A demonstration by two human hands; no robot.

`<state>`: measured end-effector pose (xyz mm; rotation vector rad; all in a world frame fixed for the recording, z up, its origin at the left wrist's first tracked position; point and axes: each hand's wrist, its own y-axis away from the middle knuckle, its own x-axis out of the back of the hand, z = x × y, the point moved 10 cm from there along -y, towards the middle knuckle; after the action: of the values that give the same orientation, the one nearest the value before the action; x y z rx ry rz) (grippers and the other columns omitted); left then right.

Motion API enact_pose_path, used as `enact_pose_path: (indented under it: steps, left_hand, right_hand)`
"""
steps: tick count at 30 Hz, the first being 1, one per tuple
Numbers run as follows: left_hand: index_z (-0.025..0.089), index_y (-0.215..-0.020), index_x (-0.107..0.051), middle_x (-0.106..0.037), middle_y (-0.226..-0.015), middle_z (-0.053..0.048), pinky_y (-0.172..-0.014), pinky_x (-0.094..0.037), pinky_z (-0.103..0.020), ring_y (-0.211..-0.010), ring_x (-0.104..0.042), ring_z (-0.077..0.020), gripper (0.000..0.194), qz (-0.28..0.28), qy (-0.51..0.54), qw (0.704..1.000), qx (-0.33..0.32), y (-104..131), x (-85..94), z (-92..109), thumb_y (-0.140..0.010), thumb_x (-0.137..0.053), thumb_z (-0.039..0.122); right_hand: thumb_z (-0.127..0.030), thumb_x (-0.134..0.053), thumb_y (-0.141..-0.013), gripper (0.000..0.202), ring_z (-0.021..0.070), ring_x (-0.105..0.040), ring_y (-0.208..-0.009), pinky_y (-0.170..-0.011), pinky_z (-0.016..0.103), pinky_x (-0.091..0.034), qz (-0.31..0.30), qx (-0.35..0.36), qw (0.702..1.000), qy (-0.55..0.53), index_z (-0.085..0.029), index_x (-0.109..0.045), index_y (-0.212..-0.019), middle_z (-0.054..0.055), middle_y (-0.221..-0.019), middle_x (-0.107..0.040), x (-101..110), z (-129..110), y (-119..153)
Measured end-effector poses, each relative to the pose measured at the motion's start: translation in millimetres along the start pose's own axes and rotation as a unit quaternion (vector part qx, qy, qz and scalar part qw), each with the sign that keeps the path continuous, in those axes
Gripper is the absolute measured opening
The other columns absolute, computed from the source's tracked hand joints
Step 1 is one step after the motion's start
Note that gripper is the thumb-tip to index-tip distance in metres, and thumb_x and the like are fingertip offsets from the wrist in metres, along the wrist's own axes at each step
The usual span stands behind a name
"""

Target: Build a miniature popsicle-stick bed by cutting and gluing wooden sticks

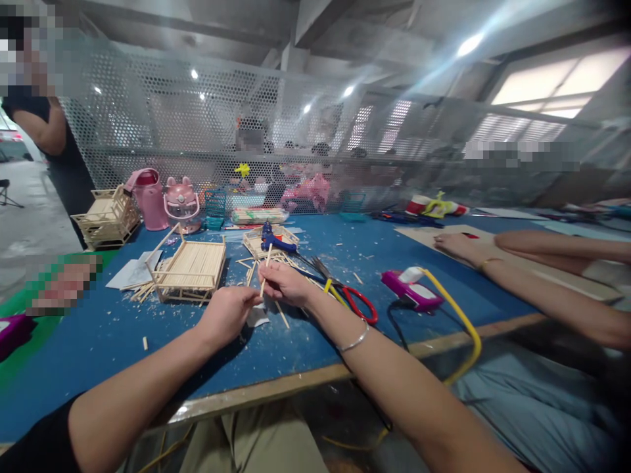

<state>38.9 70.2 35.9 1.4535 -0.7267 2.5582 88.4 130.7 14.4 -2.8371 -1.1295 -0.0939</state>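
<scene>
A thin wooden stick (267,268) stands nearly upright between my hands above the blue table. My right hand (288,284) is closed in a pinch around its middle. My left hand (227,315) is closed too, its fingertips pinching at the stick's lower end. Left of the hands sits a small bed-like frame (200,261) built of wooden sticks. Behind them is a smaller stick frame (251,244), with a blue glue gun (279,242) lying against it. Loose sticks (282,315) are scattered beneath and around my hands. Red-handled scissors (362,305) rest to the right.
A purple power strip (411,290) with a yellow cable (466,322) lies right of the scissors. Another person's hand (458,246) rests on a board at far right. A pink thermos (149,200), a pink bottle (181,207) and more stick frames (108,213) stand back left, before a perforated screen.
</scene>
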Motion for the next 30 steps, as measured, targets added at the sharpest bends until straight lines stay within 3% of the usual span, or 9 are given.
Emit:
enact_pose_path:
  steps: [2,5,10,14,22,30]
  left_hand:
    - [0.019,-0.094,-0.066,-0.07,-0.092,-0.005,-0.079,-0.044,-0.025,-0.087,-0.063,-0.0168,0.026,0.008,-0.01,1.0,0.004,-0.3,-1.3,-3.1,-0.085,-0.043,0.014]
    - [0.016,-0.11,-0.058,-0.065,-0.109,-0.01,-0.089,-0.041,-0.03,-0.102,-0.058,-0.0202,0.03,0.014,-0.023,0.999,0.03,0.7,-4.9,-10.5,-0.081,-0.049,0.015]
    - [0.012,-0.137,-0.02,-0.062,-0.11,-0.015,-0.086,-0.042,-0.033,-0.104,-0.057,-0.0238,0.078,-0.032,0.021,0.995,0.089,4.4,-20.0,-21.2,-0.073,-0.063,0.022]
    - [0.01,-0.14,-0.003,-0.063,-0.11,-0.016,-0.087,-0.041,-0.034,-0.109,-0.054,-0.0264,0.091,-0.045,0.04,0.993,0.099,3.6,-22.1,-21.7,-0.072,-0.063,0.021]
    - [0.01,-0.141,0.001,-0.062,-0.112,-0.018,-0.085,-0.041,-0.035,-0.11,-0.054,-0.0269,0.093,-0.046,0.036,0.993,0.099,3.3,-22.8,-22.8,-0.073,-0.062,0.019]
    - [0.009,-0.141,0.001,-0.063,-0.11,-0.019,-0.083,-0.041,-0.035,-0.108,-0.056,-0.0275,0.094,-0.045,0.032,0.994,0.097,2.3,-23.5,-23.0,-0.073,-0.062,0.02]
  right_hand:
    - [-0.04,-0.04,-0.084,0.028,0.006,-0.027,-0.032,-0.037,0.019,-0.021,0.048,0.027,0.996,0.074,-0.018,-0.042,-0.066,-0.008,-0.039,-0.041,12.8,-6.0,-0.4]
    - [-0.031,-0.042,-0.085,0.027,0.007,-0.037,-0.042,-0.046,0.02,-0.03,0.107,0.067,0.964,0.234,-0.017,-0.044,-0.063,-0.006,-0.045,-0.044,22.4,-17.9,2.4]
    - [-0.024,-0.04,-0.088,0.028,0.0082,-0.044,-0.05,-0.056,0.021,-0.033,0.094,0.072,0.92,0.373,-0.016,-0.047,-0.061,-0.004,-0.052,-0.048,7.5,-21.3,4.1]
    - [-0.021,-0.04,-0.088,0.029,0.0084,-0.045,-0.052,-0.058,0.021,-0.034,0.082,0.073,0.909,0.403,-0.015,-0.048,-0.062,-0.003,-0.054,-0.05,-0.1,-20.3,3.2]
    - [-0.02,-0.041,-0.088,0.024,0.011,-0.047,-0.06,-0.061,0.022,-0.034,0.062,0.081,0.866,0.49,-0.013,-0.057,-0.072,0.003,-0.067,-0.058,-9.3,-21.4,1.1]
    - [-0.019,-0.041,-0.089,0.026,0.0108,-0.049,-0.062,-0.061,0.021,-0.033,0.063,0.056,0.858,0.507,-0.011,-0.06,-0.072,0.004,-0.069,-0.06,-8.6,-18.5,-2.0]
